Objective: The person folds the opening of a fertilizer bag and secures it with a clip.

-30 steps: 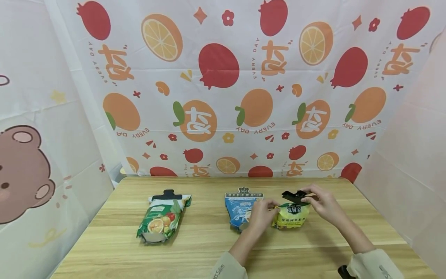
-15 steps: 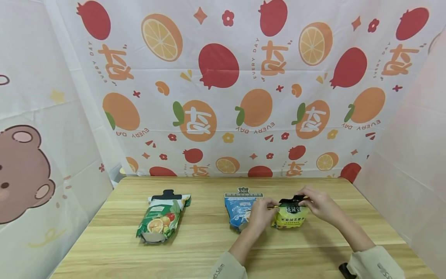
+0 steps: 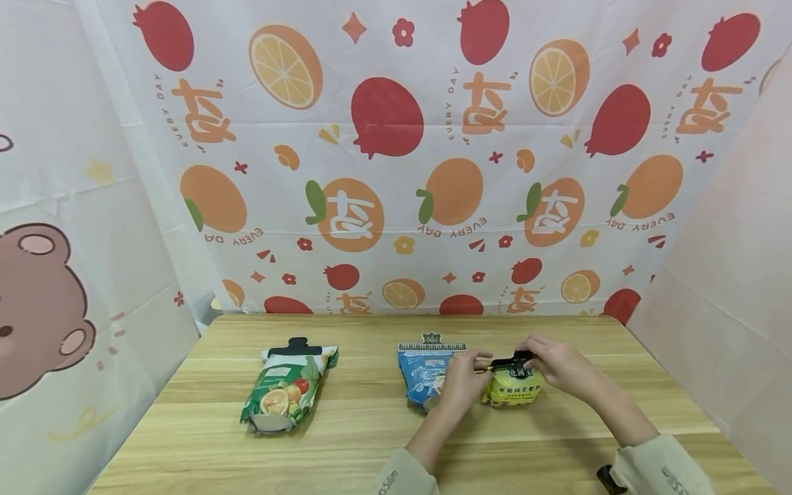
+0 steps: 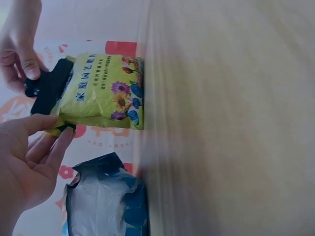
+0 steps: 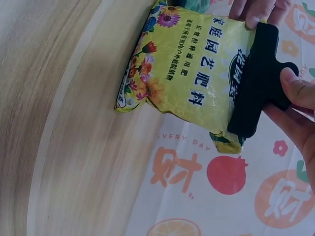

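A small yellow fertilizer bag [image 3: 512,393] with printed flowers stands on the table, folded at its top edge. At its left top corner, my left hand [image 3: 460,378] pinches the folded edge between thumb and fingers. My right hand [image 3: 559,363] grips the handles of a wide black bag clip [image 5: 260,81] between thumb and fingers. In the right wrist view the clip's long bar lies across the top of the bag. The left wrist view shows my left hand [image 4: 29,164] at the corner beside the clip [image 4: 53,86].
Left of my left hand stands a blue bag [image 3: 421,375] with a piano-key clip [image 3: 432,346] on top. Farther left lies a green and white bag [image 3: 284,392] with a black clip [image 3: 298,346]. A fruit-print cloth [image 3: 396,206] hangs behind the wooden table [image 3: 297,460].
My right hand has brought the black clip down and to the left, onto the top edge of the yellow bag. The left hand has kept its pinch on the corner.
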The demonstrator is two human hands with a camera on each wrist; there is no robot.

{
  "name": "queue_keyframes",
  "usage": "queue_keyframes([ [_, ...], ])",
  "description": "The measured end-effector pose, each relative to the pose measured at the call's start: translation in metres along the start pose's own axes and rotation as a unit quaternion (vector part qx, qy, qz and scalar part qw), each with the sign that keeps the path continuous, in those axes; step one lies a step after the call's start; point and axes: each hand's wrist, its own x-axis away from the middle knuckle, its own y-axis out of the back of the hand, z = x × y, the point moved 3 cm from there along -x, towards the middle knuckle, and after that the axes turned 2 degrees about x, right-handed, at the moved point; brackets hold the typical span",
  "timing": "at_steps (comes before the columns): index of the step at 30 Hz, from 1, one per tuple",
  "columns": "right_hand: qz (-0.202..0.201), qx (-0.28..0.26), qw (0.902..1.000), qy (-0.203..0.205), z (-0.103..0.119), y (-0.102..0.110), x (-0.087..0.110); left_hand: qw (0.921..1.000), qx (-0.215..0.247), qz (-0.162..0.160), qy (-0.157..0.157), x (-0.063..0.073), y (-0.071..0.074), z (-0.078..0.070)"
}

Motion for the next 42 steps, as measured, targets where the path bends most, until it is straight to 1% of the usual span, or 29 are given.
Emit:
queue_keyframes([
  [4, 0.005, 0.01, 0.9999, 0.007, 0.0, -0.001, 0.0, 0.9997, 0.019, 0.018, 0.004, -0.001, 0.001, -0.003],
  [8, -0.002, 0.018, 0.9997, 0.016, 0.002, -0.002, -0.001, 0.9993, 0.018, 0.033, 0.004, -0.002, 0.002, -0.005],
  [11, -0.006, 0.018, 0.9996, 0.019, 0.004, -0.003, -0.003, 0.9994, 0.009, 0.034, 0.008, -0.002, 0.003, -0.004],
  [13, -0.006, 0.016, 0.9997, 0.02, 0.005, -0.004, -0.004, 0.9995, 0.006, 0.032, 0.004, -0.001, 0.003, -0.003],
  [18, 0.007, 0.016, 0.9998, 0.012, 0.007, -0.005, -0.005, 0.9996, 0.007, 0.028, -0.003, -0.001, 0.004, -0.003],
  [21, 0.016, 0.012, 0.9998, 0.005, 0.008, -0.005, -0.002, 0.9995, 0.009, 0.031, 0.0, 0.0, 0.004, -0.003],
  [24, 0.015, 0.002, 0.9999, -0.006, 0.008, -0.004, 0.002, 0.9993, 0.011, 0.035, 0.007, 0.0, 0.003, -0.004],
  [28, 0.012, -0.002, 0.9994, -0.034, 0.009, -0.005, 0.007, 0.9992, 0.006, 0.038, 0.011, 0.001, 0.002, -0.005],
  [30, 0.016, -0.001, 0.9981, -0.06, 0.009, -0.005, 0.01, 0.9992, 0.004, 0.038, 0.013, 0.001, 0.001, -0.005],
  [32, 0.022, -0.02, 0.9947, -0.098, 0.009, -0.005, 0.013, 0.9992, 0.005, 0.037, 0.015, 0.002, 0.001, -0.006],
  [35, 0.015, -0.075, 0.9835, -0.164, 0.005, -0.006, 0.02, 0.9994, 0.003, 0.032, 0.014, 0.002, 0.001, -0.006],
  [36, 0.006, -0.099, 0.9777, -0.185, 0.002, -0.006, 0.023, 0.9994, 0.003, 0.031, 0.015, 0.002, 0.001, -0.006],
  [38, -0.014, -0.147, 0.9624, -0.228, -0.003, -0.008, 0.029, 0.9995, -0.001, 0.026, 0.016, 0.003, 0.001, -0.007],
  [39, -0.02, -0.173, 0.9521, -0.251, -0.005, -0.009, 0.033, 0.9996, -0.003, 0.023, 0.016, 0.003, 0.001, -0.007],
  [41, -0.023, -0.223, 0.9273, -0.3, -0.011, -0.013, 0.042, 0.9997, -0.004, 0.014, 0.018, 0.004, 0.0, -0.007],
  [42, -0.02, -0.25, 0.9113, -0.326, -0.014, -0.017, 0.047, 0.9998, -0.004, 0.01, 0.019, 0.004, 0.0, -0.007],
])
